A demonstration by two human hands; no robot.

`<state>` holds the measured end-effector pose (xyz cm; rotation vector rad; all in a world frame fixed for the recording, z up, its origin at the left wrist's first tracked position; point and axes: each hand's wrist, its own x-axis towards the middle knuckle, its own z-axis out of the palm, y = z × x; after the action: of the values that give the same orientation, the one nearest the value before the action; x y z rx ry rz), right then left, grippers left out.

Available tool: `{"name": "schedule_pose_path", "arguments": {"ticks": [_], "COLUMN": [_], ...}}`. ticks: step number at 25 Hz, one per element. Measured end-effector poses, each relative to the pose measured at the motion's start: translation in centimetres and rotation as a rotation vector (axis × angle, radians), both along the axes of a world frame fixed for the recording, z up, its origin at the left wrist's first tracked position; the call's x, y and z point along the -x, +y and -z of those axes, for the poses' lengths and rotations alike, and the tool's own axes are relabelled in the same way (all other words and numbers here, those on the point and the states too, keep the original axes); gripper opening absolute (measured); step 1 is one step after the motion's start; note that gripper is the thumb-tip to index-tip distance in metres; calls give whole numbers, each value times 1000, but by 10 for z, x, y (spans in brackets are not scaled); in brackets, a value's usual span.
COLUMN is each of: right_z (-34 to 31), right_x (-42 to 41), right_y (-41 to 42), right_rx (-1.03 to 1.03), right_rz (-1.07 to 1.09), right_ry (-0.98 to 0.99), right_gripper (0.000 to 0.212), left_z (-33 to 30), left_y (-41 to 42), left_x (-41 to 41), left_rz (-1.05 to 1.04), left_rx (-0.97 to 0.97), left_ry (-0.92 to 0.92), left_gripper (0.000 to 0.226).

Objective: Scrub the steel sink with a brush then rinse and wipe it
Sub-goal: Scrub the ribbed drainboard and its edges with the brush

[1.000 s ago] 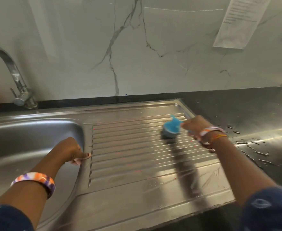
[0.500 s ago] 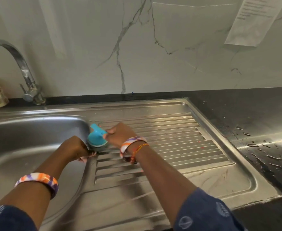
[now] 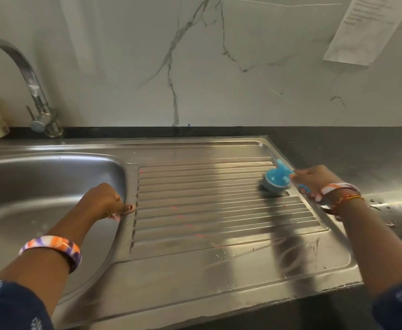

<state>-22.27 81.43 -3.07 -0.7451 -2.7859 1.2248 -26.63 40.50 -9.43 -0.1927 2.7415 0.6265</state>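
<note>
The right hand [image 3: 311, 182], arm outstretched, grips the blue scrub brush [image 3: 276, 181] on the drainboard [image 3: 195, 210], while the left hand's [image 3: 104, 201] curled fingers [image 3: 126, 209] grip the basin edge [image 3: 127, 186].

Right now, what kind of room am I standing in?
Most likely a kitchen. A steel sink with a ribbed drainboard is set into a dark countertop, a tap stands behind the basin, and the wall behind is marble-look.
</note>
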Motion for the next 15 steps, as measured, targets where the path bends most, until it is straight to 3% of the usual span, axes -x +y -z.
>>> {"name": "schedule_pose_path", "arguments": {"ticks": [4,7,10,15], "right_z": [23,36,35,13], "right_x": [19,39,72,125], "right_y": [-107,-210,-263,-280], "right_rx": [-14,-170,-235,-241], "right_rz": [-367,-622,-556,-480], "right_ry": [67,107,139,103], "right_gripper": [27,32,33,33], "left_z": [2,8,10,7], "left_y": [1,2,3,2], "left_x": [-11,-30,-34,-29], "left_rz": [-28,-83,-18,21], "left_rx": [-51,-91,-31,15], "left_ry": [99,209,210,190], "left_gripper": [33,36,37,38]}}
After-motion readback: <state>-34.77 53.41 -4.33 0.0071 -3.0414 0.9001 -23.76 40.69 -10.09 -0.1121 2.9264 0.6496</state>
